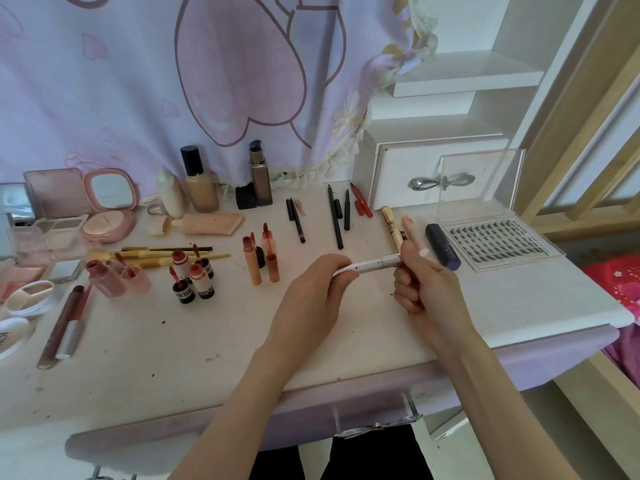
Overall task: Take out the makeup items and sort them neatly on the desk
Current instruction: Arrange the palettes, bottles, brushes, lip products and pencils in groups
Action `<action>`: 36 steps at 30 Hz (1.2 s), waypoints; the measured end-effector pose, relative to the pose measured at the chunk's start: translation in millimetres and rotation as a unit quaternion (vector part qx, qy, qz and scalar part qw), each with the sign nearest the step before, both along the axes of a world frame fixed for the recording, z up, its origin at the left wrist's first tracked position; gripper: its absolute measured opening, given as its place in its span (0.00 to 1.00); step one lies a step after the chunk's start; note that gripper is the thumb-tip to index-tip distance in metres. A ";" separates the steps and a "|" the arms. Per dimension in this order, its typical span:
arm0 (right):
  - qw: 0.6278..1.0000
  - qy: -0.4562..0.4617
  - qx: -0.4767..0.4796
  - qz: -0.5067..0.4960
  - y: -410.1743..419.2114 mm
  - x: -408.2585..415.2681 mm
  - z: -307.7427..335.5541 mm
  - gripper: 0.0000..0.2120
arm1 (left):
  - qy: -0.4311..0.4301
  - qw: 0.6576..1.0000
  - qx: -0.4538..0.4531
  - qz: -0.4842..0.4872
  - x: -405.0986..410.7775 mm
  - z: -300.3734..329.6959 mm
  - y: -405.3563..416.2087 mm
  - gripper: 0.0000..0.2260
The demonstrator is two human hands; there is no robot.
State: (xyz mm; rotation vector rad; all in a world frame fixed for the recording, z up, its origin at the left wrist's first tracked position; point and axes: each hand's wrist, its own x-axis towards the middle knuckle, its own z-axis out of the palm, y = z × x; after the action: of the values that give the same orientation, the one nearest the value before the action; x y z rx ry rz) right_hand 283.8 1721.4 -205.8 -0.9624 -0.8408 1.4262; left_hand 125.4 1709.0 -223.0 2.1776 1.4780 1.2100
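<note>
Both my hands hold a white pen-shaped makeup stick (372,265) level above the desk (214,344). My left hand (311,289) grips its left end, and my right hand (420,282) grips its right end. Behind my right hand lie a cream mascara tube (391,225), a beige stick (414,233) and a dark blue tube (443,245). Black eyeliner pencils (335,216) and a red pen (362,202) lie in a row further back. Lip glosses (258,256) and small red bottles (192,275) stand at centre left.
Foundation bottles (199,181) stand at the back by the curtain. Compacts (107,202) and powder cases crowd the left edge. An open clear lash box (495,237) lies at the right, before a white drawer unit (436,171). Yellow brushes (162,256) lie at left.
</note>
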 end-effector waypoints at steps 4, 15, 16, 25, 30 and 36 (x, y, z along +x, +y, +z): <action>0.999 0.000 0.054 -0.003 -1.5 -4.9 2.5 0.11 | -0.023 1.000 -0.012 0.007 -0.1 2.1 0.4 0.07; 0.991 -0.123 0.054 -0.002 -0.5 -12.7 10.2 0.17 | -0.005 0.995 -0.100 -0.014 -3.0 -3.6 2.4 0.11; 0.992 -0.119 0.050 0.001 -0.2 -12.0 9.5 0.18 | 0.013 0.996 -0.091 -0.007 -3.4 -3.4 1.9 0.10; 0.988 -0.150 0.029 -0.021 6.7 -8.3 2.7 0.09 | 0.051 0.997 -0.061 -0.006 -3.8 -4.8 2.8 0.12; 0.992 -0.122 0.023 -0.013 8.4 -7.4 1.3 0.06 | 0.046 0.996 -0.078 0.000 -2.9 -4.5 0.8 0.08; 0.980 -0.195 0.018 0.031 6.5 -5.6 -0.6 0.12 | 0.050 0.997 -0.057 0.018 -4.5 -4.4 2.3 0.11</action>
State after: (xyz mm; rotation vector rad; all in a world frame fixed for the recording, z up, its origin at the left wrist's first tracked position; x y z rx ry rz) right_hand 278.2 1727.9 -206.4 -1.2189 -1.1874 1.2879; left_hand 120.9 1711.3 -227.3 2.1741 1.5898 1.0140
